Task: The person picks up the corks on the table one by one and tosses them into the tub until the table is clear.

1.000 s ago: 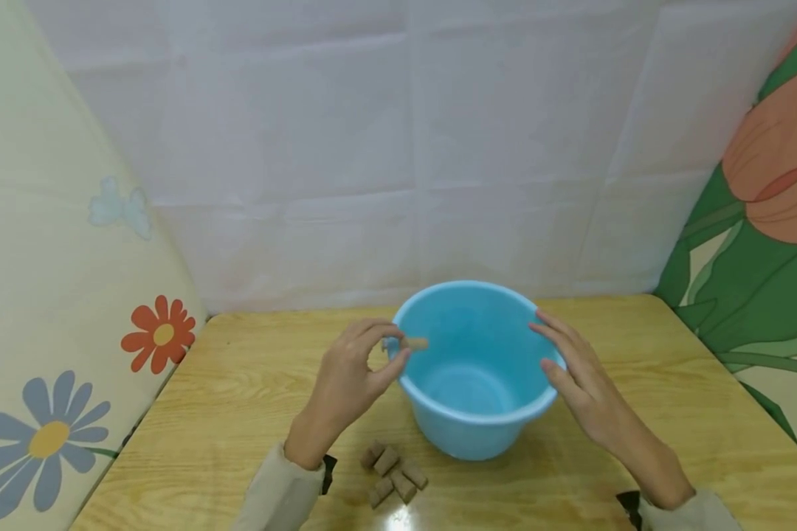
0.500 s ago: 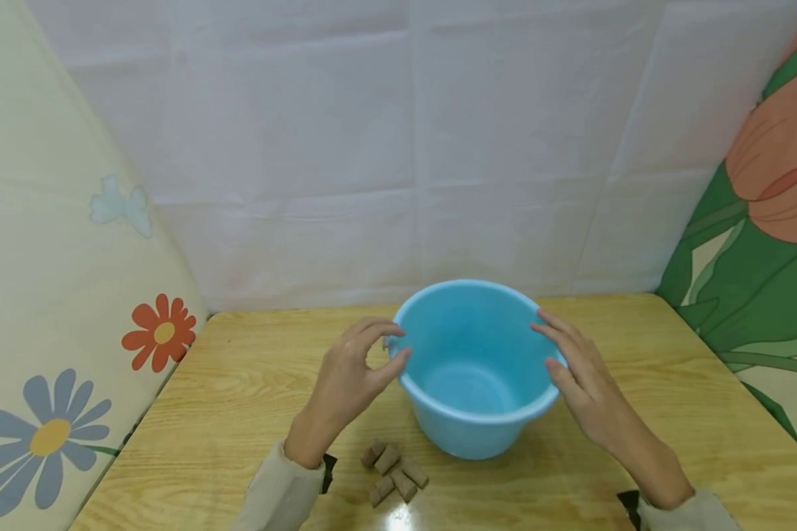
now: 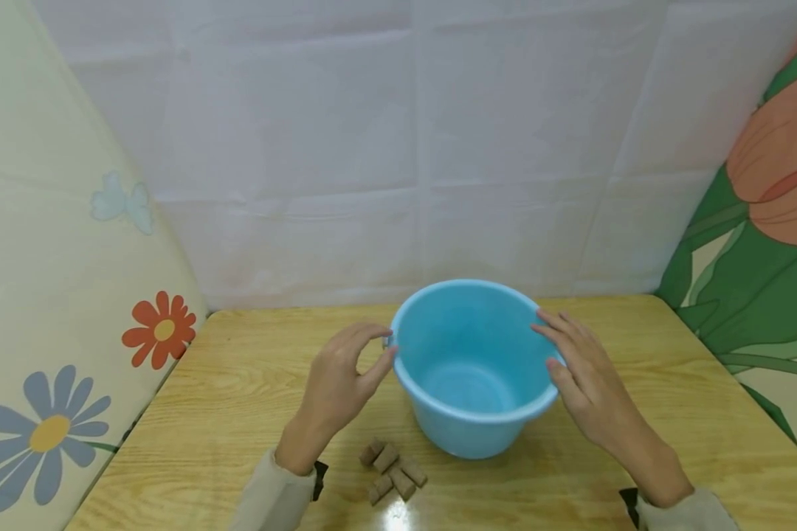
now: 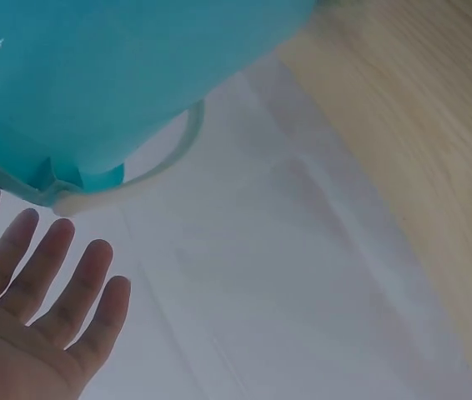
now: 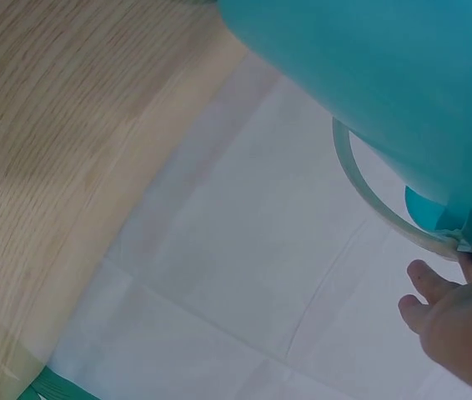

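Observation:
A light-blue plastic bucket [image 3: 474, 436] stands on the table in the head view, its inside facing me. Its pale carrying handle [image 4: 169, 158] loops down at the back in both wrist views. At the bucket's left rim is my left hand [image 3: 337, 380], thumb and fingertips apart beside the small handle joint [image 3: 388, 341]. The left wrist view shows these fingers [image 4: 86, 279] spread and holding nothing. My right hand [image 3: 591, 383] has its fingertips and thumb at the right rim, fingers fairly straight. One right fingertip lies close to the handle joint [image 5: 457, 237] in the right wrist view.
Several short brown cork-like pieces [image 3: 402, 483] lie in a small pile in front of the bucket, right of the left sleeve. The wood-grain table [image 3: 252, 420] ends at a white cloth backdrop [image 3: 305, 147]. Flower-printed panels [image 3: 40, 258] flank both sides.
A short tan piece at my left fingertips one second ago no longer shows. My left hand has drawn slightly left, its fingertips leaving the bucket's opening. Right hand and bucket look unmoved.

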`<state>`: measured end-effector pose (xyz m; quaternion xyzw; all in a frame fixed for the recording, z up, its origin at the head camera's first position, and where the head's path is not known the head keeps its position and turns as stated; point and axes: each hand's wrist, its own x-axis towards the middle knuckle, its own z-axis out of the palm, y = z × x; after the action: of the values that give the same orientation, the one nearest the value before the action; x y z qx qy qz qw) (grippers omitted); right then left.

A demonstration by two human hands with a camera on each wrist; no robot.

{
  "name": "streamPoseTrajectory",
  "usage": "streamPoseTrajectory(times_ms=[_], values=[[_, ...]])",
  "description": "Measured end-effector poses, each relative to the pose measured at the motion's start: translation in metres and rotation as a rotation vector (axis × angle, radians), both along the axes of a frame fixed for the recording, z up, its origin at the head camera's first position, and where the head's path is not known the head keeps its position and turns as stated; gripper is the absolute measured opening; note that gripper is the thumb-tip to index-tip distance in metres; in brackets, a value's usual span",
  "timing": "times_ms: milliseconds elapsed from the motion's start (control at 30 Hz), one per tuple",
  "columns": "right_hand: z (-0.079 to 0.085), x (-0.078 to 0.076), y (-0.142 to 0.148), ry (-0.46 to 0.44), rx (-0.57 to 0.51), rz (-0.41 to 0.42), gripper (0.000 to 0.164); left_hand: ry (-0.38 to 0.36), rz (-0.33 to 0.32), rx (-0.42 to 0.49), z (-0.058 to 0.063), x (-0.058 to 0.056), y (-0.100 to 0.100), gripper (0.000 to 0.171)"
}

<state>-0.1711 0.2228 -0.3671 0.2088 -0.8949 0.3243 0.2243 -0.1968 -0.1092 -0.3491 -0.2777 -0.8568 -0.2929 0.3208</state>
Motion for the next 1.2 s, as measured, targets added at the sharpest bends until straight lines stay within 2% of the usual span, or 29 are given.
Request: streamPoseTrajectory(times_ms=[400,733,1100,1200], values=[[-0.002,-0.001,0.0,0.007,-0.04,0.013,0.047,-0.106,0.073,-0.116,-0.017,0.008,-0.024,0.019],[-0.003,-0.003,-0.001,0.005,-0.067,0.029,0.046,-0.277,0.077,-0.184,-0.026,0.015,-0.034,0.018],[-0.002,-0.002,-0.001,-0.013,-0.08,0.039,0.045,-0.354,0.102,-0.232,-0.038,0.021,-0.038,0.019],[-0.002,-0.001,-0.001,-0.016,-0.079,0.035,0.045,-0.395,0.1,-0.247,-0.043,0.023,-0.04,0.02]])
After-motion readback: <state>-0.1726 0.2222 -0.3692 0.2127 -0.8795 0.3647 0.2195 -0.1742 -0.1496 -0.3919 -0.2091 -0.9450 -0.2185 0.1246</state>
